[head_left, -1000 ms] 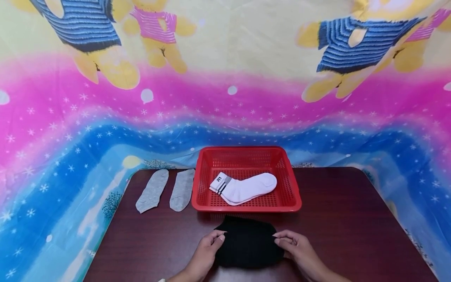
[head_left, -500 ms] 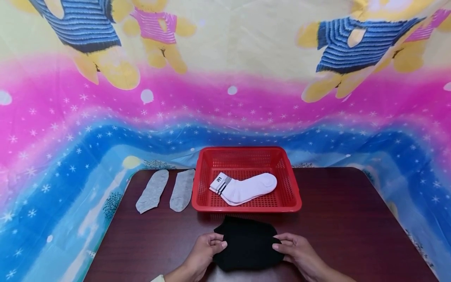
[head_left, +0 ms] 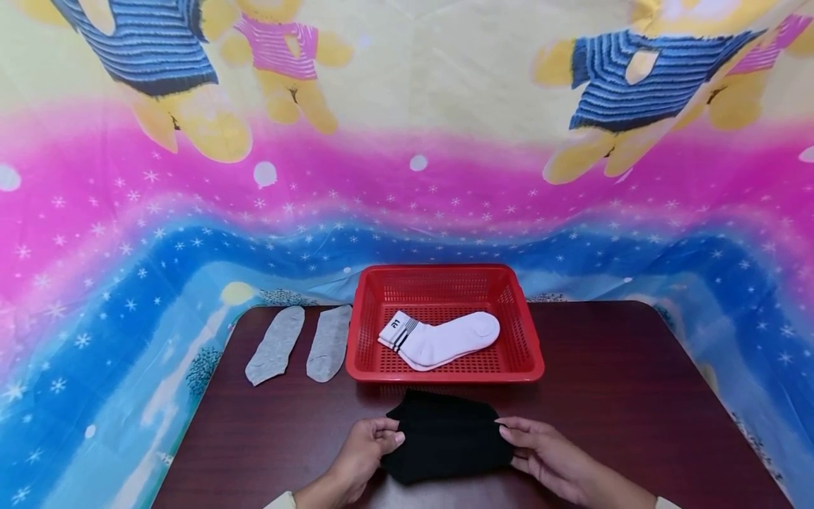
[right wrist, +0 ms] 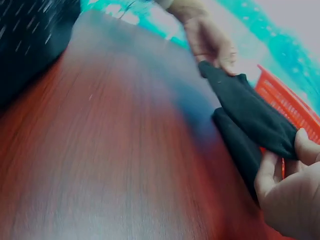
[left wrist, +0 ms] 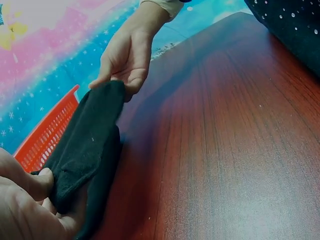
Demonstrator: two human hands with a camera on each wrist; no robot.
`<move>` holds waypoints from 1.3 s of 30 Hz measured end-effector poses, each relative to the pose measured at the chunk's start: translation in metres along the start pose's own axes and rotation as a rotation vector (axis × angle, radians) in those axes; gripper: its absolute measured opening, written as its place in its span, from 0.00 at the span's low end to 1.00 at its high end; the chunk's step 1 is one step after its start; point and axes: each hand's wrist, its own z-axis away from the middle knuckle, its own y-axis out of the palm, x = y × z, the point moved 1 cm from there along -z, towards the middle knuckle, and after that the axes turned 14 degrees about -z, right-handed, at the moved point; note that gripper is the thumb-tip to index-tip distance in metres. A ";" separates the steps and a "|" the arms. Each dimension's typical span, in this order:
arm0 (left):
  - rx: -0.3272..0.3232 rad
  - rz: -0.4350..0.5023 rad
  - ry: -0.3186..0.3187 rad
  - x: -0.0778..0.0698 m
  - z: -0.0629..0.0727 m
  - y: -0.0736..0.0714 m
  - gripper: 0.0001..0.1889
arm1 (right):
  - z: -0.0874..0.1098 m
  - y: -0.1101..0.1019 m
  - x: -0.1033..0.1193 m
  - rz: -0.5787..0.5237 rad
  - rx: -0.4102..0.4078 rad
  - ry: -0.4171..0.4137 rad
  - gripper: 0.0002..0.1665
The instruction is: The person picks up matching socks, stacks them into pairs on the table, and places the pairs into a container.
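A black sock (head_left: 448, 438) is stretched sideways between my two hands, in front of the red basket. My left hand (head_left: 364, 452) pinches its left end between thumb and fingers. At the opposite end, the thumb and fingers of my right hand (head_left: 545, 454) grip the fabric. Both wrist views show the held sock (left wrist: 87, 135) raised, with a second black sock-like piece (right wrist: 237, 152) below it, close to the tabletop. Whether the two pieces are joined I cannot tell.
Behind the hands stands a red plastic basket (head_left: 445, 377) with a pair of white striped socks (head_left: 448, 341) in it. Two grey socks (head_left: 276, 345) lie flat to its left on the brown table (head_left: 636, 396). A printed cloth (head_left: 420, 198) hangs behind and along the sides.
Both hands have moved slightly outward. The right thumb and fingers have shifted toward the sock's right edge, and the black fabric looks pulled a little flatter.
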 end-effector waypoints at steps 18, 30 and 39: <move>-0.036 0.015 0.065 -0.006 -0.009 -0.005 0.16 | -0.012 0.009 0.002 0.159 -0.224 -0.125 0.17; -0.044 -0.076 0.067 -0.008 -0.033 -0.011 0.15 | -0.033 0.019 0.012 0.244 -0.391 -0.182 0.21; -0.109 -0.146 0.098 -0.008 -0.045 -0.008 0.11 | -0.047 0.019 0.011 0.314 -0.475 -0.200 0.17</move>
